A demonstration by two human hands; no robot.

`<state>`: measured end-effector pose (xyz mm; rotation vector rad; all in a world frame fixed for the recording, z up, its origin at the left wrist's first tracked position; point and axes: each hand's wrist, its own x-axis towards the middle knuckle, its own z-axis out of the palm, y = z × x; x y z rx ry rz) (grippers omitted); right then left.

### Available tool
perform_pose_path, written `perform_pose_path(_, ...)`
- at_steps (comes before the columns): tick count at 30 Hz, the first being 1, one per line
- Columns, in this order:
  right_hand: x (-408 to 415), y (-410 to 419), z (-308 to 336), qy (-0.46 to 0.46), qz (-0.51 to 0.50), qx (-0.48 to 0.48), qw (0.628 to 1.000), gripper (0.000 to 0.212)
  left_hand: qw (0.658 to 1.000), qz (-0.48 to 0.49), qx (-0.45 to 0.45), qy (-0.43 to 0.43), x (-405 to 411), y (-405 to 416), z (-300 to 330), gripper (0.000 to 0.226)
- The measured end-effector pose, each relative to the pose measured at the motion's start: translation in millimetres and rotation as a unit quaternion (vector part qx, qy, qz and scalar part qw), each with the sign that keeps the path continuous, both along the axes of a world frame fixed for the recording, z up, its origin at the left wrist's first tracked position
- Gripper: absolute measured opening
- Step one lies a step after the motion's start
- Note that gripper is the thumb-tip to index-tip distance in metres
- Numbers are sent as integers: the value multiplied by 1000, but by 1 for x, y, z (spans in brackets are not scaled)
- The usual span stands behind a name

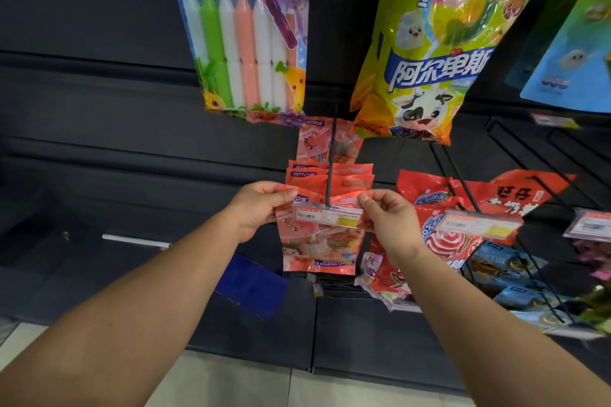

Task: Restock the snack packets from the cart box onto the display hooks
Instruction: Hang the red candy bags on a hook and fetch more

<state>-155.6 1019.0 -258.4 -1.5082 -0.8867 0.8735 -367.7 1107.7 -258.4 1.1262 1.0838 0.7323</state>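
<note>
Hanging glossy red-pink snack packet (319, 241) | left hand (259, 210) and right hand (393, 221) pinched its top corners at black metal hook (330, 158) tip, behind price tag (327, 216) | I'd level the hole first, then slide back

Both hands — left hand (261, 208), right hand (390, 221) — pinch a red packet (317, 241) at its hook (329, 168).

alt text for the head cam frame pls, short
Both hands, the left hand and the right hand, pinch the top corners of a pink snack packet at the tip of a black display hook, behind its price tag. More pink packets hang behind.
</note>
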Motion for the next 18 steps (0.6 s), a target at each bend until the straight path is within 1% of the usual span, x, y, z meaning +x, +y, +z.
perform_pose_path(2, -1, 0, -1, -19, -13, 0, 1000, 9, 1000, -3, 2, 6, 1, 1, 2, 10)
perform_pose_path(6, -2, 4, -9, -35, -51, -10, 998, 11, 999, -28, 5, 22, 6, 3, 7, 10)
perform_pose_path(14, -11, 13, -6, -91, -81, -50, 991, 16, 998, -39, 1, 40, 9, 2, 9, 9)
perform_pose_path(18, -12, 7, -6, -67, -70, -32, 995, 14, 999, -21, -6, 26, 3, 6, 7, 14)
